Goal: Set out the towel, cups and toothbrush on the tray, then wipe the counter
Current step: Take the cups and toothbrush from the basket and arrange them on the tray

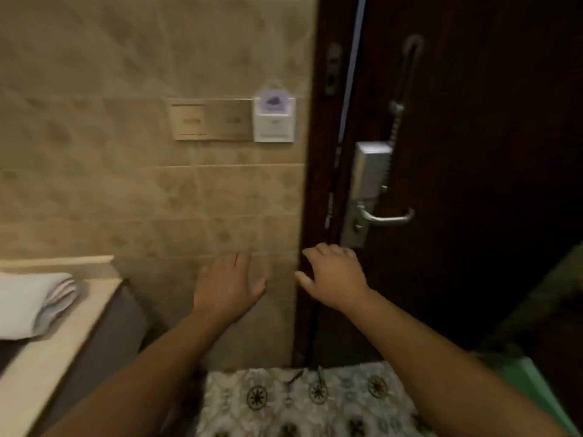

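Observation:
A folded white towel (34,302) lies on the pale counter (60,351) at the far left. My left hand (225,287) is stretched out in front of the tiled wall with straight fingers and holds nothing. My right hand (332,274) hovers beside the edge of the dark door, fingers loosely bent, empty. Both hands are well to the right of the towel. No cups, toothbrush or tray are in view.
A dark wooden door (473,152) with a metal lock and lever handle (386,216) fills the right side. A switch panel (208,118) and key-card holder (273,119) are on the tiled wall. A patterned mat (309,402) lies below. Something green (536,386) is at the lower right.

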`<action>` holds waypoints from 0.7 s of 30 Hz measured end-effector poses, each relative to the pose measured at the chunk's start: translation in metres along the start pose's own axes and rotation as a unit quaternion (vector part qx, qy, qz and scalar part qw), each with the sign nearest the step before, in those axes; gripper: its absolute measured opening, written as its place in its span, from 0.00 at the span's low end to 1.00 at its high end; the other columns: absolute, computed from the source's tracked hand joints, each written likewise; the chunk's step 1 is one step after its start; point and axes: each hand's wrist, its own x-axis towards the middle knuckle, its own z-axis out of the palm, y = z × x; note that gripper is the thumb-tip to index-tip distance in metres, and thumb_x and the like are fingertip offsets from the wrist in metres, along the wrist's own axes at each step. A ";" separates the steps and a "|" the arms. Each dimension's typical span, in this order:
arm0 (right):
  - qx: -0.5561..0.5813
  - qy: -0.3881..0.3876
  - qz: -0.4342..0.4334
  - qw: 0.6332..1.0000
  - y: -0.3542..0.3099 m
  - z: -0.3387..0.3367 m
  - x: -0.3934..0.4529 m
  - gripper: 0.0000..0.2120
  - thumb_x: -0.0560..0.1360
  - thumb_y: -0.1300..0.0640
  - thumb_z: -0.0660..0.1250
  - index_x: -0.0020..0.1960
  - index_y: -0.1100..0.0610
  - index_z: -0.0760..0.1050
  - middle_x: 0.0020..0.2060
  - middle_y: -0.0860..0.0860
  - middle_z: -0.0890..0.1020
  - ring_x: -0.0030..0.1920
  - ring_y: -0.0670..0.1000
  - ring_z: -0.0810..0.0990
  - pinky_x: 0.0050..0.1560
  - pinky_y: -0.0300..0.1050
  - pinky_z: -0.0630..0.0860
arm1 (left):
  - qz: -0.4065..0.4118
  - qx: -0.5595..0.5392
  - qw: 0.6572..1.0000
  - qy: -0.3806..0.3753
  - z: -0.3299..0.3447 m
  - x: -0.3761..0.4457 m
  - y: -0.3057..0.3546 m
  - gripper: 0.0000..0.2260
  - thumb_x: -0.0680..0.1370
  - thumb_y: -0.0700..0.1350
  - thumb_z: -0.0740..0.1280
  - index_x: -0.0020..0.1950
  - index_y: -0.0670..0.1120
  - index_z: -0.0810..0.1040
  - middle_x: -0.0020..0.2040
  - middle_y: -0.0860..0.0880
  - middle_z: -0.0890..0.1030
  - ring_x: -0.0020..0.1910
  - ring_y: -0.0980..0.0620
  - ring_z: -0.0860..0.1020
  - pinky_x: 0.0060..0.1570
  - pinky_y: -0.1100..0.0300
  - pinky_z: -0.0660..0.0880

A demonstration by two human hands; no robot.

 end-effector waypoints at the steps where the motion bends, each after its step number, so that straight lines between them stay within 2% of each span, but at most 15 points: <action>1: -0.002 0.007 0.028 1.000 0.034 -0.009 -0.026 0.25 0.76 0.37 0.57 0.65 0.50 0.71 0.58 0.51 0.78 0.58 0.55 0.75 0.59 0.56 0.70 | 0.031 -0.010 0.999 0.004 0.003 0.005 0.040 0.28 0.73 0.64 0.60 0.63 0.46 0.76 0.53 0.44 0.81 0.51 0.42 0.79 0.47 0.49 0.74; 6: -0.049 0.015 0.166 0.985 0.184 -0.053 -0.171 0.27 0.76 0.36 0.57 0.68 0.50 0.69 0.60 0.51 0.78 0.61 0.55 0.75 0.60 0.58 0.69 | 0.171 -0.075 0.982 0.011 0.019 0.002 0.237 0.29 0.74 0.65 0.60 0.68 0.47 0.72 0.61 0.46 0.78 0.58 0.44 0.77 0.53 0.47 0.74; 13: -0.083 -0.005 0.326 0.942 0.328 -0.112 -0.355 0.28 0.75 0.35 0.57 0.68 0.49 0.69 0.60 0.52 0.78 0.60 0.57 0.75 0.58 0.58 0.69 | 0.339 -0.118 0.933 -0.009 0.020 -0.032 0.479 0.30 0.76 0.66 0.58 0.72 0.49 0.67 0.67 0.48 0.74 0.65 0.47 0.73 0.60 0.48 0.72; 17: -0.108 -0.014 0.395 0.912 0.380 -0.129 -0.420 0.29 0.73 0.35 0.56 0.67 0.50 0.69 0.62 0.54 0.77 0.60 0.59 0.75 0.58 0.58 0.68 | 0.406 -0.143 0.902 -0.026 0.022 -0.048 0.579 0.30 0.77 0.64 0.58 0.73 0.48 0.66 0.68 0.47 0.73 0.66 0.46 0.72 0.61 0.46 0.72; 21: -0.120 -0.023 0.434 0.893 0.426 -0.129 -0.456 0.28 0.74 0.35 0.56 0.67 0.50 0.70 0.60 0.53 0.78 0.59 0.58 0.75 0.59 0.57 0.69 | 0.435 -0.143 0.888 -0.038 0.038 -0.049 0.651 0.30 0.77 0.64 0.58 0.73 0.48 0.66 0.68 0.47 0.73 0.66 0.46 0.71 0.62 0.47 0.71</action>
